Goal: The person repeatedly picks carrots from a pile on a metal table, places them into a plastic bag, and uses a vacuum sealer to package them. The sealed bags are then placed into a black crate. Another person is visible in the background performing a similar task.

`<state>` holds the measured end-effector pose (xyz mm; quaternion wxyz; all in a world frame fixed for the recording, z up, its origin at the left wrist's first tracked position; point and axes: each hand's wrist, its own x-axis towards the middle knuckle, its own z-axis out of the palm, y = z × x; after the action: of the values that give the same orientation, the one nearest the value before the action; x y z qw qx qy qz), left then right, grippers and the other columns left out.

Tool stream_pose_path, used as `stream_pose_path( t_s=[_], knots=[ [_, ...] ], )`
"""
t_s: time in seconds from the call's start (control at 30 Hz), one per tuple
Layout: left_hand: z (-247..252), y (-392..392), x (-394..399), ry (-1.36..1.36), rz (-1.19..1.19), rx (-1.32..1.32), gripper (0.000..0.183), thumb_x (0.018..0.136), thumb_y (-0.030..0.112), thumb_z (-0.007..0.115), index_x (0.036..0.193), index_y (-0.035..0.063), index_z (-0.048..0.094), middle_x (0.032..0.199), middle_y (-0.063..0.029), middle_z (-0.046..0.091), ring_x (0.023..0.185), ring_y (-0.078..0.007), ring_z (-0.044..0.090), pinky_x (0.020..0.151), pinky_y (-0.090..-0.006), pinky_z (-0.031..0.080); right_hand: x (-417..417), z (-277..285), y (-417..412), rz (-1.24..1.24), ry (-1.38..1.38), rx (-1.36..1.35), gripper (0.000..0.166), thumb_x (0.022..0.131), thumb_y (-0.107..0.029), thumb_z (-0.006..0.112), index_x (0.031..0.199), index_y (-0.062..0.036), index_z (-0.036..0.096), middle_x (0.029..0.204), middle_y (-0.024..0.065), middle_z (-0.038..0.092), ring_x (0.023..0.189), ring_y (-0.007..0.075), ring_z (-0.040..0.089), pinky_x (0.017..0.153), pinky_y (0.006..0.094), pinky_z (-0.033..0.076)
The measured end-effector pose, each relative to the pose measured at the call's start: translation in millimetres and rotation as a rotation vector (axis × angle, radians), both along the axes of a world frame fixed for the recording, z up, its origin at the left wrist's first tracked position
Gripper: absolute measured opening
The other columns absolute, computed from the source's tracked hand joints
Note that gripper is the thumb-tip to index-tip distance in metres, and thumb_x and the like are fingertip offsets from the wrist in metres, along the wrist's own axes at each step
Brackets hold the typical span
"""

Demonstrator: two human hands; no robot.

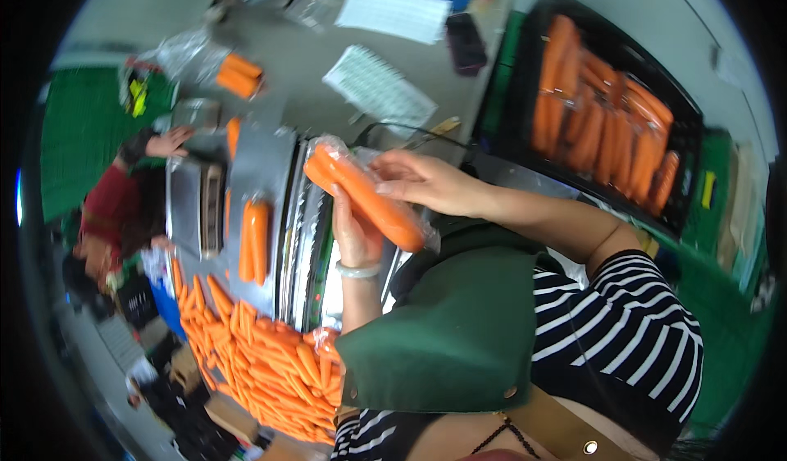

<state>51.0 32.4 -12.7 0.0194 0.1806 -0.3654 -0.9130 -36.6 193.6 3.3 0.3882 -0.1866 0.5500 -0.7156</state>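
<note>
A clear plastic pack of carrots (pixel 369 197) is held at a slant between both hands. My left hand (pixel 356 230), with a pale bangle at its wrist, grips the pack from below and the left. My right hand (pixel 424 181) pinches the wrap along its upper right side. Just left of the hands are long metal bars (pixel 298 246) of a device, and beyond them a metal tray (pixel 261 153) with another carrot pack (pixel 254 243) lying on it. Loose carrots (pixel 264 375) form a large heap at lower left.
A black crate (pixel 688 172) of packed carrots stands at right. Printed sheets (pixel 381 89), a phone (pixel 465 43) and a cable lie on the table above my hands. Another carrot pack (pixel 240 75) lies at upper left. A co-worker's hand (pixel 169 142) is at the left.
</note>
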Motion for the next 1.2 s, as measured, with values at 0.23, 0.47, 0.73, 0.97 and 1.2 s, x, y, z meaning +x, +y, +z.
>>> stream_pose_path(
  t_s=[0.23, 0.47, 0.73, 0.97, 1.2],
  knots=[
    [44.7, 67.5, -39.3, 0.231, -0.605, -0.134, 0.08, 0.097, 0.049, 0.055, 0.152, -0.0014, 0.026, 0.156, -0.0156, 0.029, 0.139, -0.0309, 0.036, 0.112, -0.0462, 0.033, -38.3, -16.3, 141.3, -0.678, -0.477, -0.031, 0.041, 0.101, -0.036, 0.053, 0.128, -0.0057, 0.058, 0.113, 0.0084, 0.067, 0.097, 0.0167, 0.066, 0.09, 0.0346, 0.053],
    [16.5, 44.9, -39.4, -0.117, -0.561, -0.34, 0.037, 0.101, 0.016, 0.052, 0.132, -0.0033, 0.052, 0.121, -0.0154, 0.064, 0.108, -0.0222, 0.062, 0.101, -0.0365, 0.046, -131.5, -80.0, 374.5, -1.481, -0.133, 0.489, 0.042, 0.1, -0.038, 0.053, 0.118, -0.0014, 0.064, 0.104, 0.01, 0.066, 0.091, 0.0189, 0.063, 0.08, 0.0383, 0.052],
    [3.3, -2.5, -9.0, -0.225, -0.346, -0.294, 0.025, 0.101, 0.018, 0.054, 0.12, 0.0028, 0.059, 0.111, -0.0094, 0.067, 0.097, -0.0168, 0.063, 0.092, -0.0319, 0.048, -197.7, -243.8, 527.9, -0.487, 1.059, 2.198, 0.028, 0.094, -0.017, 0.048, 0.112, -0.0019, 0.063, 0.099, 0.0212, 0.067, 0.094, 0.0341, 0.066, 0.076, 0.0439, 0.055],
    [-5.0, -87.9, 97.5, -0.337, 0.149, -0.49, 0.021, 0.099, 0.018, 0.058, 0.113, 0.0036, 0.063, 0.104, -0.0057, 0.067, 0.091, -0.0138, 0.062, 0.087, -0.0284, 0.048, -193.6, -95.2, 318.9, -1.232, 1.048, 1.061, 0.035, 0.094, -0.025, 0.064, 0.115, 0.0024, 0.063, 0.108, 0.0168, 0.068, 0.097, 0.0298, 0.065, 0.091, 0.0376, 0.05],
    [-43.4, -228.4, 220.6, -0.616, 0.874, -1.085, 0.035, 0.095, 0.004, 0.055, 0.128, -0.0051, 0.055, 0.116, -0.0124, 0.066, 0.104, -0.0194, 0.064, 0.092, -0.0307, 0.049, -87.1, -42.1, -71.4, -0.124, 0.727, 0.255, 0.022, 0.093, -0.008, 0.06, 0.113, -0.0005, 0.063, 0.111, 0.008, 0.066, 0.101, 0.0173, 0.063, 0.091, 0.0303, 0.048]
  ],
)
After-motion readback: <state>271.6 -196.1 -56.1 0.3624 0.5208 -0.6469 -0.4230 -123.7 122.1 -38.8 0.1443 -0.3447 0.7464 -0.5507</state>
